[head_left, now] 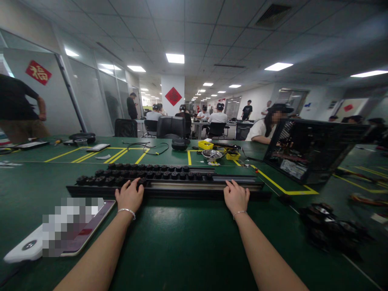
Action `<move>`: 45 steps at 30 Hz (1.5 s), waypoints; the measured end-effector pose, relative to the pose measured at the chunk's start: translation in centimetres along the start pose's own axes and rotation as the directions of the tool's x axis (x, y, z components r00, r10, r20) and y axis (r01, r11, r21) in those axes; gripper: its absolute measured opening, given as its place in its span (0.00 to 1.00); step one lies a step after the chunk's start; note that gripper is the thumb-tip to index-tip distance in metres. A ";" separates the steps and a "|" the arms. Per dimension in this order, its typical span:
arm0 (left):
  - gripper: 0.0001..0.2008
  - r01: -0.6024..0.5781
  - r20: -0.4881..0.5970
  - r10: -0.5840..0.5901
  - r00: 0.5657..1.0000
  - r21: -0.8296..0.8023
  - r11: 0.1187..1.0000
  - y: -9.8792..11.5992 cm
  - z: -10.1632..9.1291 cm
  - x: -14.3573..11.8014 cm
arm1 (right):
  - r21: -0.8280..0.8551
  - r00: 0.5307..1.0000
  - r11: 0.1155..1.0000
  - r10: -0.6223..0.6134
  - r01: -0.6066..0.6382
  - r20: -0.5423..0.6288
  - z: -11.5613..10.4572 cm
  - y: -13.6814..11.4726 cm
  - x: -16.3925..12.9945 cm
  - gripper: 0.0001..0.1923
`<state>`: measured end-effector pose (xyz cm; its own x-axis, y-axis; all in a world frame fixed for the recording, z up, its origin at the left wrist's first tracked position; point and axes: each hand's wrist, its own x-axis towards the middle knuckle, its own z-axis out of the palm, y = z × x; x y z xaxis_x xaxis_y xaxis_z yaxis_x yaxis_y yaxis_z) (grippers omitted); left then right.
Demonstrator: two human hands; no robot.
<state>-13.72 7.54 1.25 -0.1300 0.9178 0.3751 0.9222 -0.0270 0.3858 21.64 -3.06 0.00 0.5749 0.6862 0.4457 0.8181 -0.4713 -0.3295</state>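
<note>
A long black rail tray (pixel 188 195) lies crosswise on the green table, with rows of small black round parts (pixel 110 173) filling mainly its left side. The right stretch of its front channel (pixel 188 186) is bare. My left hand (pixel 130 197) grips the tray's near edge, left of the middle, with its fingers bent over the rim beside the last front-row parts. Farther right, my right hand (pixel 237 197) grips the same edge at the bare stretch, fingers over the rim. Fingertips of both hands are partly hidden.
A phone (pixel 91 230) and a white device (pixel 26 244) lie at left. On the right are a pile of black parts (pixel 330 226) and an open computer case (pixel 306 153). A metal bowl (pixel 212 154) and yellow bins (pixel 205 144) stand behind. A person (pixel 257 133) sits across the table.
</note>
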 end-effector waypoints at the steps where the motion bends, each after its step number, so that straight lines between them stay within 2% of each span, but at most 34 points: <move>1: 0.22 -0.001 -0.001 0.001 1.000 -0.001 1.000 0.0 0.0 0.0 | 0.000 1.000 1.000 0.000 0.000 -0.002 0.0 0.0 0.0 0.22; 7: 0.22 -0.052 0.004 0.052 0.999 -0.003 0.999 -0.1 0.2 0.0 | 0.002 1.000 1.000 -0.007 0.007 0.016 -0.1 0.1 0.0 0.23; 17: 0.21 -0.045 -0.010 0.045 0.999 -0.016 0.999 -0.2 0.4 0.1 | -0.006 0.999 1.000 -0.002 0.002 0.044 -0.4 -0.1 -0.1 0.23; 31: 0.20 -0.059 -0.011 0.058 0.998 -0.018 0.998 0.1 0.4 -0.1 | -0.015 1.000 1.000 -0.003 0.003 -0.002 0.0 0.0 0.0 0.22; 45: 0.20 -0.102 -0.016 0.101 0.995 -0.013 0.995 0.1 0.6 -0.2 | -0.014 0.999 1.000 0.005 -0.004 0.054 -0.4 -0.1 0.0 0.23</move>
<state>-13.40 7.54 0.73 -0.0416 0.9039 0.4256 0.9259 -0.1252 0.3564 21.55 -3.20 0.35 0.5773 0.7129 0.3980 0.8157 -0.4819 -0.3200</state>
